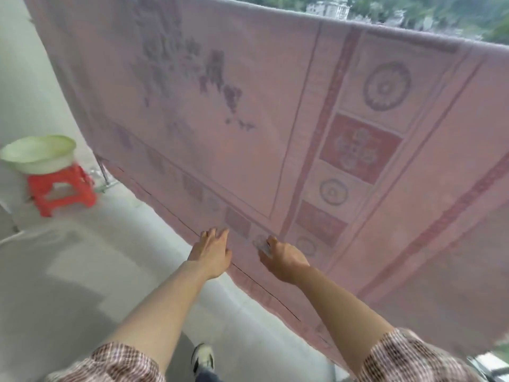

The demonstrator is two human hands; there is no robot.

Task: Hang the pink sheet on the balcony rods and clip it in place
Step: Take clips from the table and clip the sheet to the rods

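Observation:
The pink sheet (261,111), woven with flowers and round medallions, is spread wide across the balcony, draped over rods that stay hidden under the cloth. Its near edge runs diagonally from the left down to the lower right. My left hand (212,253) rests flat on that near edge with fingers spread and nothing in it. My right hand (283,260) sits just to the right, fingers curled on a small pale clip (263,245) pressed against the sheet's border. Whether the clip's jaws bite the cloth cannot be told.
A pale green basin (38,154) sits on a red plastic stool (62,188) at the left by the white wall. A thin metal bracket (103,172) shows under the sheet's left end. Grey floor lies below, with my shoe (202,357). Trees and buildings lie beyond.

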